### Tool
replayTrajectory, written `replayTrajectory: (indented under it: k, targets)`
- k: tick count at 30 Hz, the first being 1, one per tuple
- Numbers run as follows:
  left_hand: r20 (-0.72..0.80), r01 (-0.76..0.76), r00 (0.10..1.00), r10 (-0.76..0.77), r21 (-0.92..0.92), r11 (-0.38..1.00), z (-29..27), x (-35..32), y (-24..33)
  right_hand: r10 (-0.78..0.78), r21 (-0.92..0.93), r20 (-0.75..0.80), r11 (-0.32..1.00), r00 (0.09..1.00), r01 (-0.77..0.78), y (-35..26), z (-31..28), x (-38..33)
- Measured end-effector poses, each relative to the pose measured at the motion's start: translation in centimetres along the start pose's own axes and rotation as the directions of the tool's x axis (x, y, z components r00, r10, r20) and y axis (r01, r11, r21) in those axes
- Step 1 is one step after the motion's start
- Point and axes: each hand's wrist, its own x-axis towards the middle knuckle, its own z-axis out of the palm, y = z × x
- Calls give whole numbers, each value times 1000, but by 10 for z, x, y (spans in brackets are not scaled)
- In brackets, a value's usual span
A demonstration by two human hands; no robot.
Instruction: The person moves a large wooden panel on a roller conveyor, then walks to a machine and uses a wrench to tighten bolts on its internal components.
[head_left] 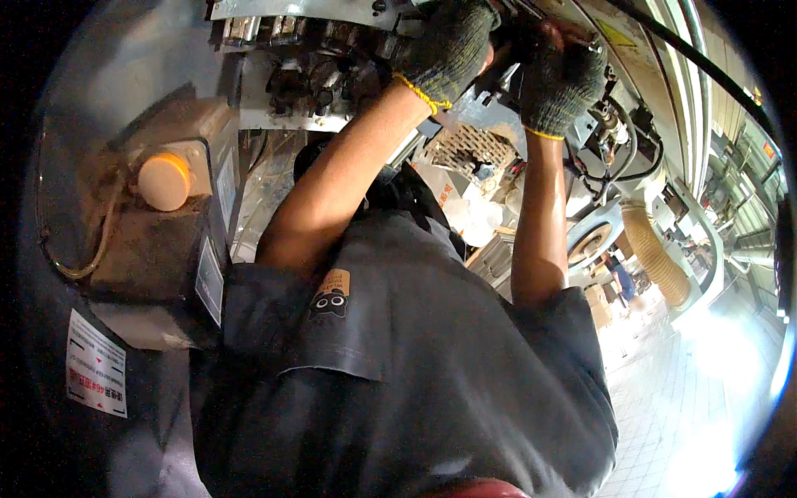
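Observation:
My left hand [451,54], in a dark knit glove with a yellow cuff, reaches up to the machine at the top of the view. Its fingers are curled, and what they close on is hidden behind the glove. To its right, my right hand [566,83] wears a matching glove, with bare fingertips bent inward near a dark part. Whatever it grips cannot be made out. Between the two hands sits a small shiny metal piece [505,79]. Left of my left hand runs a row of dark, greasy metal machine parts [320,79] along a pale metal plate.
An oily box [162,241] with a round orange-yellow cap [163,182] stands at the left. Below the hands lies a perforated tan panel [469,153]. Cables and hoses [623,137] hang beside my right hand. A ribbed tan duct [656,253] and another person [623,282] are farther right.

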Motion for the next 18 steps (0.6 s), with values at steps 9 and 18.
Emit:
replayTrajectory:
  k: [9,18]
  targets:
    - [-30,-179,983,179,12,984,13,-5,-19,56,-33,-55,998,997,-58,12,7,-15]
    - [123,-22,992,38,-125,992,7,9,-4,94,60,472,989,877,-138,-7,-39,24]
